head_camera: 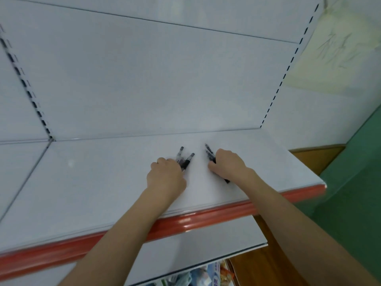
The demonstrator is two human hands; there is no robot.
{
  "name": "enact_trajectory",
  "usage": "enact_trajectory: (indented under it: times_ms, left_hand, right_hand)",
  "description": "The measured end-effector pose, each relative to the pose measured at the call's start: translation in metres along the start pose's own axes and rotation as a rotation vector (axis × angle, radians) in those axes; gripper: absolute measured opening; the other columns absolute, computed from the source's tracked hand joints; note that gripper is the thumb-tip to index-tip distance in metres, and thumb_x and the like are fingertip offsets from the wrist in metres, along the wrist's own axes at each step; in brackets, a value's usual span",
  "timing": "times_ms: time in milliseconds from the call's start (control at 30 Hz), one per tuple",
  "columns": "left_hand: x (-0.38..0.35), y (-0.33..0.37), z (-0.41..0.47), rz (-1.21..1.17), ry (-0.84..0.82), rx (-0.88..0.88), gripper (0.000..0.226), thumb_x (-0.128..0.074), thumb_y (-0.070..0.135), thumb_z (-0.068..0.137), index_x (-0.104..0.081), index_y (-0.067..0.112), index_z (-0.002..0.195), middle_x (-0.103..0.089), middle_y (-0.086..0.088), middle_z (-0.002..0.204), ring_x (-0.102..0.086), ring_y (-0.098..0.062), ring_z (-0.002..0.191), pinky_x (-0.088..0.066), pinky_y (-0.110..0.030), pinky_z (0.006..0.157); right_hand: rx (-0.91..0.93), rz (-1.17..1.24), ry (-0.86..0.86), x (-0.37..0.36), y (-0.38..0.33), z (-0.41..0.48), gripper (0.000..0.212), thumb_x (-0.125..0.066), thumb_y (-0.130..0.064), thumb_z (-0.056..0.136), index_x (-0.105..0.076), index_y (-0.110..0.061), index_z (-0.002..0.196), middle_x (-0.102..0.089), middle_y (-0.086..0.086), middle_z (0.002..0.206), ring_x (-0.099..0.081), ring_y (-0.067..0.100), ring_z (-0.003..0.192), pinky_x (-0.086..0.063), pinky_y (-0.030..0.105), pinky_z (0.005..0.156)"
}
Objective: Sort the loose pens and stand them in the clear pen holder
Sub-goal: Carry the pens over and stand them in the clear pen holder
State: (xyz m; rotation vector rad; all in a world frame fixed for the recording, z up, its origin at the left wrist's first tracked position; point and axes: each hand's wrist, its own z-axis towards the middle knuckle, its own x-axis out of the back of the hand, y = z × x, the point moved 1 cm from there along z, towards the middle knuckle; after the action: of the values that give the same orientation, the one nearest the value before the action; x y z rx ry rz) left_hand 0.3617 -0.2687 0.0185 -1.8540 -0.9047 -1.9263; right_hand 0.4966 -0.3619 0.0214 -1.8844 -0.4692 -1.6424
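Head: left hand (pixel 166 176), right hand (pixel 227 164) clutch pens (pixel 186 161).

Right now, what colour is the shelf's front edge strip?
Orange-red; the front edge strip shows best in the head view.

Two hands, the left hand (pixel 167 176) and the right hand (pixel 228 164), each grip one cluster of dark pens. In the left cluster (pixel 186 159) two pens show beyond the fingers. In the right cluster (pixel 209 152) at least two far ends and one near end show; blur bars an exact count. Two white shelves: the upper shelf (pixel 92 182), with one red strip (pixel 206 218) along its near edge, and the lower shelf (pixel 195 242). Two slotted uprights: the left upright (pixel 26 89) and the right upright (pixel 283 78).
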Motion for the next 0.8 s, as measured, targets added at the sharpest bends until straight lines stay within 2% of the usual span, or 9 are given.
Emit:
enact_trajectory:
  times_ms: [100, 200, 300, 400, 467, 567, 633, 700, 800]
  left_hand:
    - [-0.002, -0.002, -0.001, 0.016, 0.043, 0.013, 0.034, -0.044, 0.014, 0.088, -0.042, -0.002, 0.118, -0.045, -0.018, 0.122, -0.045, -0.033, 0.112, -0.039, -0.032, 0.088]
    - [-0.005, -0.006, 0.0, 0.003, 0.078, 0.036, 0.029, -0.044, 0.013, 0.088, -0.043, 0.0, 0.114, -0.049, -0.016, 0.119, -0.051, -0.032, 0.109, -0.04, -0.032, 0.081]
    - [-0.005, -0.008, -0.001, 0.006, 0.134, 0.008, 0.021, -0.041, 0.013, 0.091, -0.043, 0.002, 0.109, -0.056, -0.016, 0.112, -0.057, -0.033, 0.102, -0.036, -0.031, 0.07]
    - [-0.001, -0.013, -0.001, -0.093, 0.143, -0.011, 0.019, -0.044, 0.018, 0.091, -0.044, 0.003, 0.102, -0.059, -0.014, 0.102, -0.058, -0.033, 0.095, -0.035, -0.031, 0.066]
    - [0.006, -0.019, -0.002, -0.34, 0.136, 0.019, 0.015, -0.05, 0.019, 0.088, -0.045, 0.006, 0.092, -0.057, -0.008, 0.085, -0.057, -0.03, 0.082, -0.038, -0.031, 0.062]
    - [0.023, -0.022, -0.012, -1.076, 0.111, 0.081, 0.009, -0.053, 0.003, 0.084, -0.049, 0.004, 0.076, -0.05, -0.01, 0.063, -0.05, -0.019, 0.052, -0.052, -0.034, 0.056]
    - [0.032, -0.02, -0.027, -1.516, 0.12, 0.149, 0.01, -0.054, -0.004, 0.084, -0.052, 0.001, 0.075, -0.05, -0.012, 0.062, -0.049, -0.019, 0.052, -0.054, -0.026, 0.05]
    - [0.036, -0.021, -0.044, -1.701, 0.166, 0.177, 0.01, -0.054, -0.005, 0.083, -0.055, 0.001, 0.075, -0.053, -0.011, 0.061, -0.05, -0.017, 0.052, -0.05, -0.02, 0.046]
    - [0.037, -0.026, -0.071, -1.743, 0.255, 0.185, 0.012, -0.054, -0.003, 0.082, -0.063, 0.002, 0.076, -0.057, -0.007, 0.06, -0.051, -0.013, 0.051, -0.045, -0.022, 0.049]
  right_hand:
    - [0.009, -0.014, 0.027, -0.001, 0.001, -0.002, 0.012, -0.042, -0.018, 0.092, -0.04, -0.009, 0.086, -0.043, 0.0, 0.071, -0.045, 0.023, 0.07, -0.023, 0.027, 0.047]
    - [0.026, 0.067, 0.033, -0.004, 0.008, -0.004, 0.016, -0.039, -0.02, 0.095, -0.04, -0.009, 0.085, -0.043, 0.0, 0.07, -0.044, 0.02, 0.065, -0.029, 0.029, 0.05]
    - [0.046, 0.353, 0.001, -0.004, 0.017, -0.007, 0.024, -0.037, -0.022, 0.098, -0.041, -0.011, 0.077, -0.049, 0.004, 0.074, -0.046, 0.018, 0.061, -0.038, 0.03, 0.057]
    - [0.068, 0.664, 0.009, 0.003, 0.017, -0.019, 0.019, -0.039, -0.022, 0.098, -0.045, -0.015, 0.081, -0.057, 0.003, 0.081, -0.054, 0.014, 0.057, -0.042, 0.023, 0.055]
    - [0.098, 0.821, 0.051, 0.01, 0.012, -0.028, 0.016, -0.042, -0.02, 0.097, -0.049, -0.014, 0.084, -0.059, 0.001, 0.076, -0.056, 0.013, 0.057, -0.046, 0.024, 0.054]
    - [0.113, 1.117, 0.039, 0.027, -0.002, -0.044, 0.014, -0.046, -0.018, 0.096, -0.055, -0.007, 0.093, -0.061, 0.002, 0.072, -0.058, 0.012, 0.058, -0.049, 0.022, 0.053]
    - [0.13, 1.296, -0.021, 0.038, -0.013, -0.056, 0.015, -0.046, -0.017, 0.095, -0.057, -0.006, 0.093, -0.06, 0.003, 0.069, -0.056, 0.011, 0.054, -0.049, 0.022, 0.05]
    - [0.179, 1.41, -0.089, 0.045, -0.026, -0.068, 0.017, -0.046, -0.017, 0.096, -0.058, -0.007, 0.09, -0.057, 0.003, 0.065, -0.051, 0.013, 0.048, -0.045, 0.022, 0.044]
    - [0.259, 1.459, -0.173, 0.042, -0.049, -0.087, 0.019, -0.045, -0.018, 0.096, -0.058, -0.006, 0.091, -0.056, 0.001, 0.06, -0.046, 0.014, 0.044, -0.038, 0.022, 0.04]
